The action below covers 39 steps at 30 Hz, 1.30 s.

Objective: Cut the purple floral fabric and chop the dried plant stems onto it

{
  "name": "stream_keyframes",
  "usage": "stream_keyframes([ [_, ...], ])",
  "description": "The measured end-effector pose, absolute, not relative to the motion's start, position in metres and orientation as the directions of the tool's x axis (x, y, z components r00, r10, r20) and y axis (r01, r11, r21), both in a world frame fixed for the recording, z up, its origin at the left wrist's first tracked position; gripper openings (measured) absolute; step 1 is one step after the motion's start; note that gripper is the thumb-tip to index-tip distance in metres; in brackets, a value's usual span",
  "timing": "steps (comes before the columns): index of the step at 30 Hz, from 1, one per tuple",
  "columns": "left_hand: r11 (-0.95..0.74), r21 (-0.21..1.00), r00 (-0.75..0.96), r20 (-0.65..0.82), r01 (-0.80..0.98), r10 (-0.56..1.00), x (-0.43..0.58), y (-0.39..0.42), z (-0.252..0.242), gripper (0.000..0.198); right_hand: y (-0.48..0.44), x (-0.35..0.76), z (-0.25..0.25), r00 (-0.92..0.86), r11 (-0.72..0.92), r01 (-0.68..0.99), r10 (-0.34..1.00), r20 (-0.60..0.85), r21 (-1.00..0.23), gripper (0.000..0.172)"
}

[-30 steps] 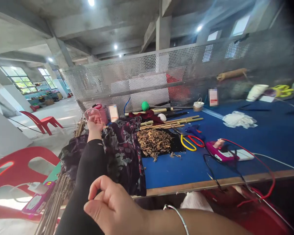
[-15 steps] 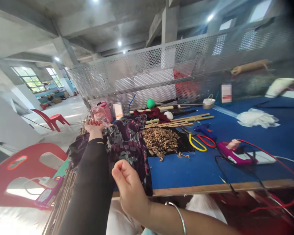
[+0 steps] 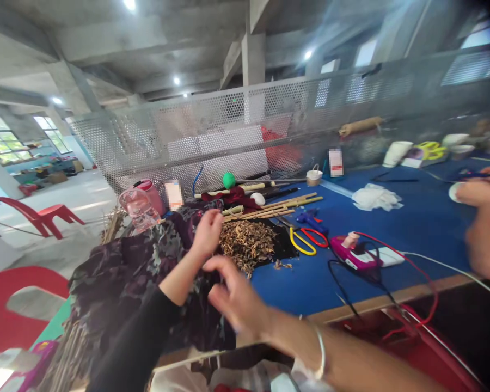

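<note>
Two hands, one brown pile: it lies just right of your nearer left hand, fingers pressed together, and beyond your right hand, thumb and forefinger parted.

The left hand is over the dark flowery cloth, near a dry brown pile on the blue worktop. The right hand looks blurry, but its thumb and finger seem apart. Red-and-yellow scissors lie nearby.
</note>
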State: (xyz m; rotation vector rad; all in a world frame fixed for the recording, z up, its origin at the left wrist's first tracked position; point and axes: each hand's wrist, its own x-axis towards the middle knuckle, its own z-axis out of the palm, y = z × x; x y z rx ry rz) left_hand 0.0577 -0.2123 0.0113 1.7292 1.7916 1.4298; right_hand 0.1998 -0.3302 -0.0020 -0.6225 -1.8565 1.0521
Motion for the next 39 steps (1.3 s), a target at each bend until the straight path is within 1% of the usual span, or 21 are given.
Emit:
stream_keyframes([
  [1,-0.298,0.701,-0.114,0.476,0.649,0.872,0.08,-0.213,-0.003,0.032,-0.296,0.215,-0.006,-0.289,0.537,0.143,0.826,0.484,-0.831,0.037],
  [2,-0.342,0.633,-0.023,0.494,0.695,0.869,0.096,-0.213,-0.017,0.035,-0.262,0.229,-0.013,-0.13,0.465,0.329,0.885,0.448,-0.822,0.038],
  [3,-0.326,0.582,0.006,0.483,0.745,0.875,0.107,-0.21,-0.028,0.038,-0.231,0.242,-0.02,-0.036,0.339,0.496,0.928,0.371,-0.8,0.043],
  [4,-0.269,0.538,-0.006,0.454,0.799,0.891,0.113,-0.207,-0.036,0.041,-0.204,0.252,-0.027,0.007,0.272,0.544,0.944,0.329,-0.794,0.046],
  [6,-0.058,0.487,-0.142,0.364,0.872,0.921,0.115,-0.197,-0.046,0.048,-0.168,0.262,-0.042,-0.014,0.246,0.59,0.955,0.295,-0.769,0.05],
  [7,0.046,0.475,-0.219,0.316,0.879,0.923,0.113,-0.192,-0.049,0.052,-0.158,0.261,-0.048,-0.05,0.265,0.599,0.954,0.295,-0.756,0.051],
  [8,0.111,0.468,-0.268,0.281,0.876,0.922,0.111,-0.189,-0.051,0.054,-0.154,0.258,-0.053,-0.095,0.297,0.606,0.948,0.304,-0.738,0.051],
  [9,0.126,0.464,-0.274,0.268,0.877,0.924,0.11,-0.188,-0.053,0.053,-0.153,0.253,-0.059,-0.14,0.336,0.611,0.937,0.319,-0.717,0.049],
  [10,0.09,0.455,-0.238,0.279,0.886,0.93,0.109,-0.188,-0.055,0.049,-0.155,0.247,-0.063,-0.183,0.376,0.61,0.923,0.338,-0.697,0.046],
  [11,0.018,0.435,-0.169,0.311,0.9,0.935,0.109,-0.19,-0.057,0.045,-0.158,0.242,-0.067,-0.22,0.412,0.604,0.909,0.355,-0.682,0.042],
  [13,-0.166,0.347,0.014,0.401,0.923,0.916,0.112,-0.195,-0.062,0.039,-0.164,0.235,-0.074,-0.26,0.465,0.611,0.882,0.392,-0.64,0.035],
  [15,-0.287,0.244,0.153,0.452,0.927,0.879,0.116,-0.199,-0.065,0.034,-0.165,0.233,-0.077,-0.264,0.478,0.668,0.868,0.419,-0.57,0.036],
  [16,-0.312,0.203,0.193,0.452,0.928,0.871,0.117,-0.198,-0.065,0.03,-0.163,0.233,-0.078,-0.263,0.47,0.708,0.868,0.421,-0.527,0.038],
  [18,-0.307,0.152,0.221,0.414,0.94,0.883,0.12,-0.191,-0.064,0.025,-0.154,0.233,-0.078,-0.264,0.442,0.769,0.877,0.401,-0.462,0.041],
  [20,-0.253,0.129,0.191,0.363,0.959,0.912,0.12,-0.18,-0.062,0.023,-0.142,0.232,-0.076,-0.259,0.412,0.79,0.895,0.362,-0.454,0.046],
  [23,-0.18,0.131,0.129,0.327,0.975,0.936,0.119,-0.164,-0.062,0.023,-0.126,0.228,-0.074,-0.234,0.368,0.802,0.918,0.32,-0.47,0.053],
  [26,-0.165,0.145,0.112,0.314,0.976,0.943,0.119,-0.157,-0.065,0.023,-0.118,0.225,-0.075,-0.216,0.326,0.82,0.937,0.274,-0.47,0.057],
  [32,-0.113,0.208,0.036,0.342,0.972,0.939,0.12,-0.157,-0.073,0.026,-0.114,0.222,-0.076,-0.18,0.242,0.858,0.968,0.176,-0.454,0.061],
  [34,-0.122,0.27,0.016,0.362,0.955,0.932,0.118,-0.157,-0.072,0.026,-0.114,0.222,-0.074,-0.178,0.236,0.855,0.97,0.166,-0.463,0.06],
  [36,-0.158,0.39,-0.006,0.388,0.907,0.922,0.114,-0.158,-0.068,0.024,-0.115,0.223,-0.068,-0.202,0.255,0.841,0.966,0.16,-0.477,0.056],
  [39,-0.234,0.576,-0.034,0.415,0.783,0.909,0.105,-0.163,-0.055,0.032,-0.117,0.23,-0.054,-0.276,0.324,0.801,0.946,0.17,-0.504,0.046],
])
